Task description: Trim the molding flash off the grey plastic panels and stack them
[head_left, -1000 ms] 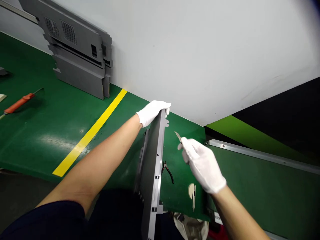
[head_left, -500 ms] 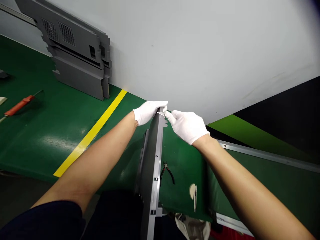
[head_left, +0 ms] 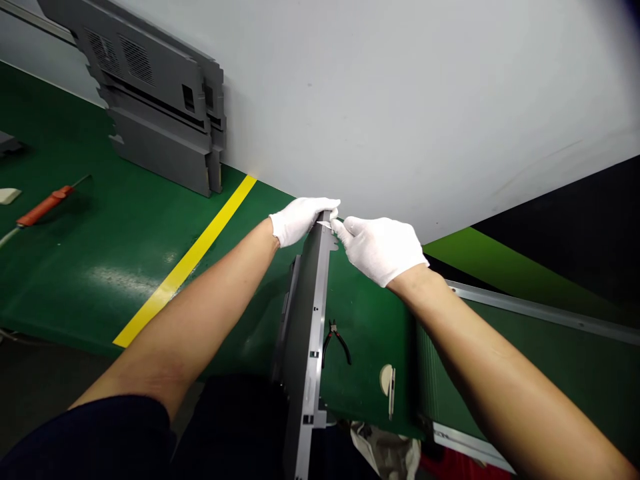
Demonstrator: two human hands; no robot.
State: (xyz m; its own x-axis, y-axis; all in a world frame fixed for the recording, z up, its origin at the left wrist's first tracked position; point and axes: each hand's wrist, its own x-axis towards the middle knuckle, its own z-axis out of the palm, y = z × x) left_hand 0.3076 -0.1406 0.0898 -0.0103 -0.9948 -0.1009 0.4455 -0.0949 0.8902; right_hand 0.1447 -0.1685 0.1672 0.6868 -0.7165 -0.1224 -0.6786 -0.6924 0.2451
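Note:
A long grey panel (head_left: 309, 320) stands on its edge on the green table, its narrow metal rim facing up. White gloves cover both hands. My left hand (head_left: 303, 220) is wrapped round the panel's far end. Just right of it, my right hand (head_left: 383, 248) is closed, with a thin, pointed metal blade (head_left: 325, 225) at its fingertips against the rim; its handle is hidden in the glove. Black-handled pliers (head_left: 335, 341) lie on the table right of the panel.
Grey vented panels (head_left: 155, 100) lean against the white wall at the back left. An orange electric screwdriver (head_left: 46, 205) lies at the left, beyond the yellow stripe (head_left: 185, 263). A pale round piece and a slim tool (head_left: 391, 393) lie near the front right, beside a metal-railed green surface (head_left: 530, 360).
The view has shifted slightly, so everything sits a little further right and higher. Both hands keep their places at the panel's far end.

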